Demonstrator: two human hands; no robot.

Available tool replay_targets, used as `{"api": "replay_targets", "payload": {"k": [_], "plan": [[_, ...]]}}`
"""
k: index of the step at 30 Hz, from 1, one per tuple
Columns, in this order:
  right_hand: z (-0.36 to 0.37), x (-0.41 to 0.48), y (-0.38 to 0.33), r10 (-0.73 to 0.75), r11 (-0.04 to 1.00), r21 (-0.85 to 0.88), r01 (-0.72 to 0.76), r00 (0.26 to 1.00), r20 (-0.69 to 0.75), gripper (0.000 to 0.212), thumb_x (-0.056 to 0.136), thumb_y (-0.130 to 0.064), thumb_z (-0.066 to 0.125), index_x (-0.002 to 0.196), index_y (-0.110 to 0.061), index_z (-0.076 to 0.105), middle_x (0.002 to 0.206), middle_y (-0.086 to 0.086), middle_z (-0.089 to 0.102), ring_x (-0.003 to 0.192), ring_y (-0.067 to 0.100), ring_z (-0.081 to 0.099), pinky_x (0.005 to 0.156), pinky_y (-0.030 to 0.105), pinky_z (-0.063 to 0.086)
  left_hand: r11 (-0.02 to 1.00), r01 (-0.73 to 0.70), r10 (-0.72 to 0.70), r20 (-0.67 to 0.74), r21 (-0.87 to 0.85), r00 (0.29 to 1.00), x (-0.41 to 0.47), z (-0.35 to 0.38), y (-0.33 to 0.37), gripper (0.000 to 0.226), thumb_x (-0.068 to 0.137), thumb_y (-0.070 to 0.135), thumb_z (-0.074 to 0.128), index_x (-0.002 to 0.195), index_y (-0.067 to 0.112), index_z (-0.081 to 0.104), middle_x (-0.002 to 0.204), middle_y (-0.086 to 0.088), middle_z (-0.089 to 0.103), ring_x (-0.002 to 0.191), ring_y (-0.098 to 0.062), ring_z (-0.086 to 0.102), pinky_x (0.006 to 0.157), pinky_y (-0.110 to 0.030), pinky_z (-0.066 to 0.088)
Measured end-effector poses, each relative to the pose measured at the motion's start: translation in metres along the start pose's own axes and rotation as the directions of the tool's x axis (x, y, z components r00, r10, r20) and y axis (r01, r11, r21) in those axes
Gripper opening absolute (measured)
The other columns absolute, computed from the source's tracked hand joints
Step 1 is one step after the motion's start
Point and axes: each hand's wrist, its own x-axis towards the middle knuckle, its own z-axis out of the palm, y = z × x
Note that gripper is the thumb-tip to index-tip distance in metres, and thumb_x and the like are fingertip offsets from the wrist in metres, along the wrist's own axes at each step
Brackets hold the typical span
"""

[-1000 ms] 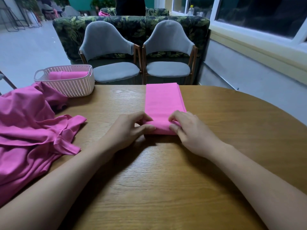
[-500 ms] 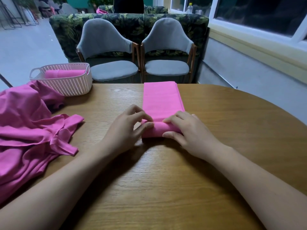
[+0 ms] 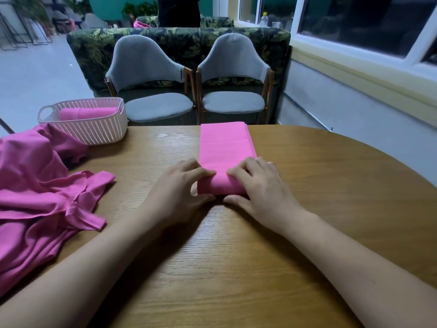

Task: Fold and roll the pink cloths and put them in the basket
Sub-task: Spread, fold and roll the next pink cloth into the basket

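A pink cloth folded into a long narrow strip lies on the wooden table, running away from me. Its near end is rolled into a short thick roll. My left hand grips the roll's left end, fingers curled over the top and thumb under the front. My right hand grips the right end the same way. A white perforated basket stands at the table's far left with one rolled pink cloth inside.
A heap of loose darker pink cloths covers the table's left side, next to the basket. Two grey chairs stand behind the far table edge, in front of a leaf-patterned sofa. A wall with windows runs along the right.
Both hands have turned the strip's near end over, away from me. The roll has grown thicker and sits a little farther along the strip.
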Motion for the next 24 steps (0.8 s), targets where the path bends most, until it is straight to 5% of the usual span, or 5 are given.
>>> {"api": "replay_targets", "payload": {"k": [4, 13, 18, 24], "plan": [[0.003, 0.002, 0.003, 0.049, 0.994, 0.099, -0.047, 0.999, -0.016, 0.044, 0.091, -0.046, 0.076, 0.127, -0.023, 0.066, 0.111, -0.004, 0.057, 0.106, 0.021, 0.052, 0.092, 0.041, 0.043, 0.994, 0.030, -0.027, 0.038, -0.100, 0.999, 0.001, 0.001, -0.007, 0.055, 0.082, 0.048, 0.084, 0.133, 0.031, 0.071, 0.113, 0.012, 0.063, 0.103, -0.010, 0.063, 0.091, -0.031, 0.051], [0.000, -0.003, 0.008, 0.102, 0.982, 0.153, -0.106, 0.994, 0.035, 0.035, 0.101, -0.058, 0.050, 0.120, -0.030, 0.061, 0.107, -0.008, 0.063, 0.102, 0.017, 0.055, 0.092, 0.044, 0.044, 0.949, 0.154, -0.128, 0.108, -0.276, 0.986, 0.001, 0.000, -0.007, 0.034, 0.087, 0.049, 0.082, 0.114, 0.034, 0.068, 0.100, 0.018, 0.073, 0.098, -0.001, 0.069, 0.078, -0.017, 0.048], [-0.009, -0.007, 0.002, 0.120, 0.967, 0.216, -0.132, 0.990, 0.070, 0.028, 0.101, -0.058, 0.046, 0.102, -0.030, 0.051, 0.092, -0.010, 0.061, 0.087, 0.020, 0.056, 0.085, 0.046, 0.046, 0.901, 0.229, -0.151, 0.229, -0.368, 0.962, 0.000, -0.005, -0.004, 0.033, 0.091, 0.059, 0.068, 0.108, 0.031, 0.073, 0.091, 0.014, 0.073, 0.086, -0.006, 0.069, 0.076, -0.022, 0.051], [-0.016, -0.014, -0.007, 0.012, 1.000, 0.022, -0.013, 1.000, 0.022, 0.046, 0.093, -0.067, 0.059, 0.120, -0.030, 0.060, 0.120, -0.005, 0.049, 0.108, 0.019, 0.049, 0.096, 0.044, 0.039, 0.935, 0.220, -0.179, 0.167, -0.277, 0.970, 0.004, -0.003, -0.007, 0.050, 0.087, 0.076, 0.052, 0.100, 0.036, 0.078, 0.096, 0.011, 0.057, 0.092, -0.006, 0.061, 0.087, -0.035, 0.050]]}}
